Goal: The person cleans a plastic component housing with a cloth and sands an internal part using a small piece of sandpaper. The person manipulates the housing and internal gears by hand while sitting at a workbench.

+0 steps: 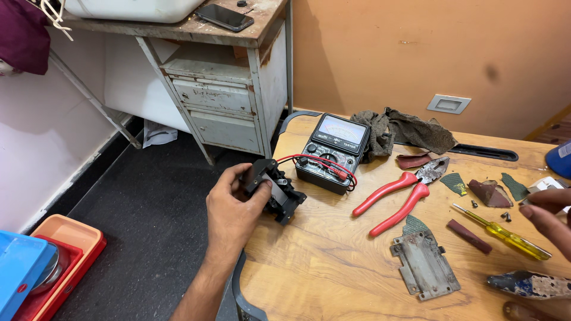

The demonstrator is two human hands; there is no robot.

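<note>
Left hand (pixel 233 205) clamped around a small black motor-like part (pixel 274 190), held at the wooden table's (pixel 333 261) near-left edge, at seven o'clock from the black analogue meter (pixel 331 152). Right hand (pixel 550 217) loosely open at the right edge, touching nothing visible, just at two o'clock of the yellow-handled screwdriver (pixel 505 235). Red-handled pliers (pixel 399 196) lying between meter and screwdriver.

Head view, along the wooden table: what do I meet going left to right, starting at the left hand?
left hand gripping the black part → analog meter → red-handled pliers → rusty metal plate → yellow-handled screwdriver → right hand
</note>
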